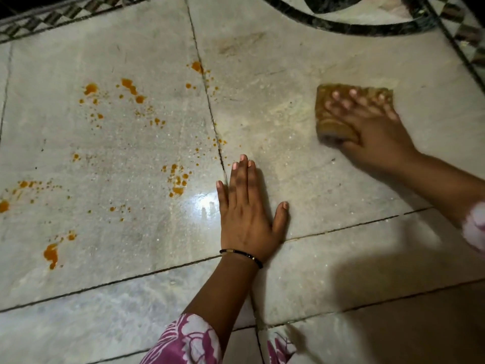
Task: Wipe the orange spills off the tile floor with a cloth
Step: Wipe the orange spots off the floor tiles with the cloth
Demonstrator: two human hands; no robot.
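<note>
While the left hand (248, 206) lies flat on the tile floor (328, 185), palm down, fingers straight & close together w/ thumb spread out to the side, the right hand (372, 127) presses on a folded cloth (338, 111) further out & to the right. Right fingers are extended & a bit apart across the top of the cloth, thumb at its near edge; hand is motion-blurred, so can't tell exactly how tight it holds. Cloth is brownish-orange, stained, lying on the tile right of the long grout line (210, 106). Tile around it has a pale smeared film. Orange spills (131, 88) sit mostly on the tile left of that grout line: blobs & fine spatter scattered from the far middle down to the near left, biggest blob (51, 254) nearest. Black beaded bracelet (242, 254) on left wrist, pink floral sleeve (183, 342) below it. Dark curved inlay band (341, 24) at far right, checkered border (52, 19) at far left
</note>
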